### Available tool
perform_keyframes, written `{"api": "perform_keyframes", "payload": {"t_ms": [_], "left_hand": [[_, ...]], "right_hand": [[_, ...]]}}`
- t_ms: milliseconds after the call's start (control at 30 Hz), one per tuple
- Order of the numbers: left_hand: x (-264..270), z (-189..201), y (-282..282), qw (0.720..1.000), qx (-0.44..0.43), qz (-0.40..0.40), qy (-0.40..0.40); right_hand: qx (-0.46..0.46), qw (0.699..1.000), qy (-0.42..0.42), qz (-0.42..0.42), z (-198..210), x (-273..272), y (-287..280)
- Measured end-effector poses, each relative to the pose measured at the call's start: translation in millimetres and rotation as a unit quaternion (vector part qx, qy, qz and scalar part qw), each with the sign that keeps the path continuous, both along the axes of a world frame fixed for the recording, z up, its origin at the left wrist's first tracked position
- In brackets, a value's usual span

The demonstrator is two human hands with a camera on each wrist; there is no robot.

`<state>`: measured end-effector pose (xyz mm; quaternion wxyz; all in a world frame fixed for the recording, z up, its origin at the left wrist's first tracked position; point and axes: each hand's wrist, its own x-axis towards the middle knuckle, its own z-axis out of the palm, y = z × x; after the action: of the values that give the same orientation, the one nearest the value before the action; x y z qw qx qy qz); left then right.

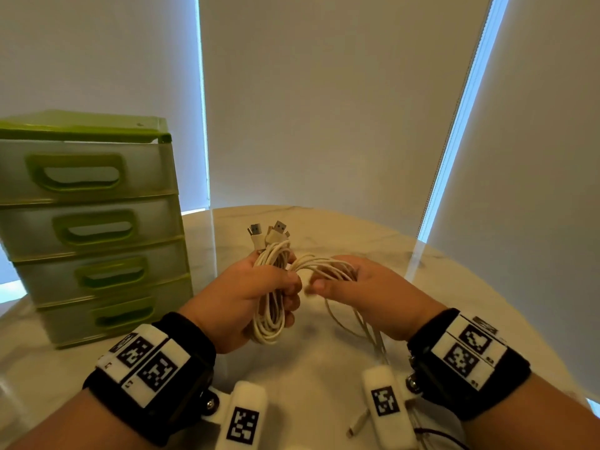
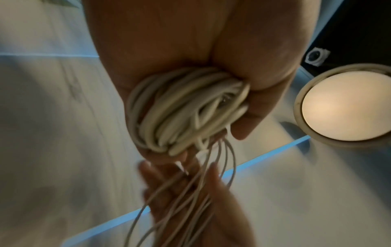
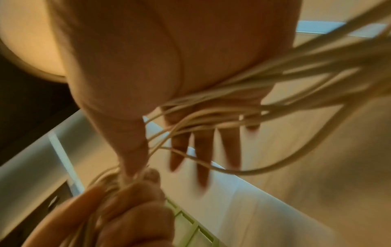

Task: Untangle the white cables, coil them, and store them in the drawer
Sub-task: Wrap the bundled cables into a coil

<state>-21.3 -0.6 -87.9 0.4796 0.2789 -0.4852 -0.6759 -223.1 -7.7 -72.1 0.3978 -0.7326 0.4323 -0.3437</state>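
My left hand [image 1: 285,289] grips a coiled bundle of white cables [image 1: 271,306] upright above the table, and the bundle fills its fist [image 2: 186,108] in the left wrist view. Two USB plugs [image 1: 268,232] stick up out of the bundle. My right hand [image 1: 350,280] is just right of it with straight, spread fingers [image 3: 203,147]. Several thin cable strands [image 3: 232,103] lie looped across its palm and run to the bundle. Its thumb reaches toward the left hand's fingers [image 3: 131,205]. Loose strands [image 1: 363,326] hang from the right hand toward the table.
A green drawer unit [image 1: 94,222] with several shut drawers stands at the left on the round marble table [image 1: 470,287]. A white cable end with a small plug [image 1: 358,423] lies near the table's front edge between my wrists. Window blinds hang behind the table.
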Motion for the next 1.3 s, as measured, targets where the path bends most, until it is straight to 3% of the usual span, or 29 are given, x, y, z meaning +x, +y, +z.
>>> {"api": "perform_keyframes", "payload": {"t_ms": [100, 167, 233, 333, 400, 567, 733, 833, 1000, 1200, 1300], "left_hand": [[1, 1, -2, 1.000, 0.002, -0.027, 0.005], [2, 0, -4, 1.000, -0.006, -0.008, -0.012], [3, -3, -5, 1.000, -0.008, 0.003, -0.028], [2, -5, -6, 1.000, -0.001, 0.023, -0.009], [2, -4, -6, 0.999, 0.012, 0.028, 0.030], [6, 0, -4, 0.996, 0.028, -0.028, 0.086], [4, -3, -5, 0.993, 0.044, -0.062, 0.085], [-1, 0, -3, 0.995, 0.076, -0.043, 0.057], [-8, -3, -3, 0.996, 0.081, 0.038, 0.015], [-27, -8, 1, 0.986, 0.059, 0.149, -0.043], [-34, -13, -1, 0.974, 0.037, 0.210, -0.074]], "right_hand": [[0.145, 0.971, -0.175, 0.076, -7, -8, 3], [0.267, 0.912, -0.260, 0.174, -6, -13, 8], [0.348, 0.867, -0.259, 0.243, -5, -20, 12], [0.369, 0.878, -0.183, 0.244, -11, -32, 16], [0.357, 0.879, -0.179, 0.260, -13, -34, 19], [0.373, 0.823, -0.353, 0.242, -4, -29, 11], [0.333, 0.822, -0.430, 0.167, -5, -29, 3], [0.306, 0.832, -0.446, 0.124, -4, -25, 6], [0.267, 0.872, -0.407, 0.049, -2, -14, 17], [0.259, 0.870, -0.419, 0.038, 3, -6, 25], [0.225, 0.886, -0.404, 0.016, 1, 0, 28]]}}
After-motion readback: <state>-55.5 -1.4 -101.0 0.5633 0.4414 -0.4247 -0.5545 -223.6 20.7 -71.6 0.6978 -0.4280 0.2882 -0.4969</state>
